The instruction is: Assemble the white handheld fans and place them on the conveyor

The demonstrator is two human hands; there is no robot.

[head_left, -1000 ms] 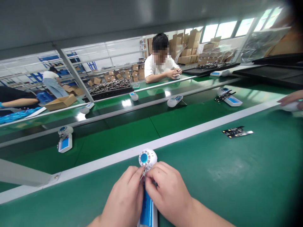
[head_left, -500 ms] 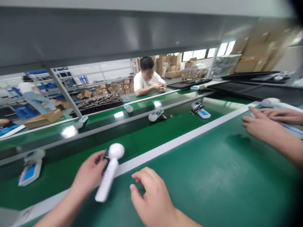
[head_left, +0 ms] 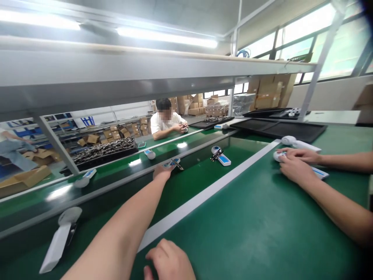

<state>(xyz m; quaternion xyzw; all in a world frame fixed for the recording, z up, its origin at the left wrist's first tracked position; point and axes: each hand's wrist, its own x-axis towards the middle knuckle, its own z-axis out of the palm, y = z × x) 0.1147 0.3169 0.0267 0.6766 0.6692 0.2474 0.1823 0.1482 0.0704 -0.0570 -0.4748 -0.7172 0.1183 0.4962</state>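
Note:
My left hand reaches far across the green belt. Its fingers are on a half-open white round-headed device with blue and dark parts showing; the grip is partly hidden. Close to the front edge, my right hand hangs over the green worktop with loosely curled fingers, the thumb apart, holding nothing. A white round-headed device with a long handle lies back up on the belt to the left of my left forearm. Farther right on the belt is another such device, with its blue inside and dark parts exposed.
A co-worker's hands work on a similar device at the right, beside another white one. Across the belt sits a person. A metal shelf spans overhead; black trays lie at the back right.
My left hand has let go of the white device, now on the belt at left, and reached forward to another one. My right hand appears lower. The view has tilted up and turned right.

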